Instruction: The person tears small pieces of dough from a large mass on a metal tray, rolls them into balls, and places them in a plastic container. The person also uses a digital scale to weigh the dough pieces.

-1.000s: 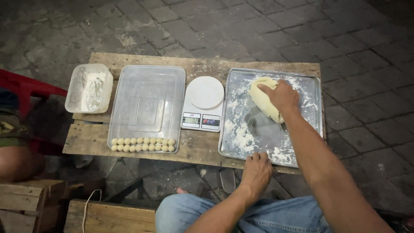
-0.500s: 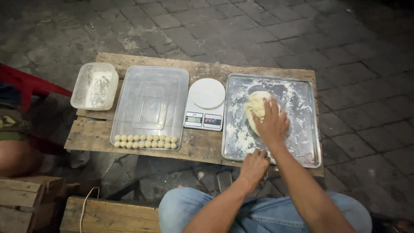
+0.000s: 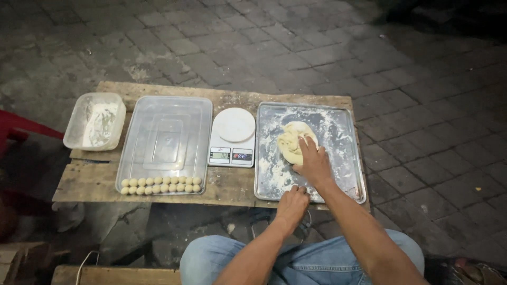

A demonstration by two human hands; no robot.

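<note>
- Since a second ago, the right hand has drawn the pale yellow lump of dough nearer, fingers spread flat on it.
- Dough sits mid-left on the floured metal baking tray.
- Left hand rests at the tray's near edge, fingers seemingly curled.
- Left: white digital kitchen scale, then clear plastic tray.

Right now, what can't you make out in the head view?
- Dough: near part hidden under the right hand.
- Scale: display digits too small.
- Tub: white contents unclear through the cloudy wall.
- Left hand: fingers curl over the tray edge, grip unseen.
</note>
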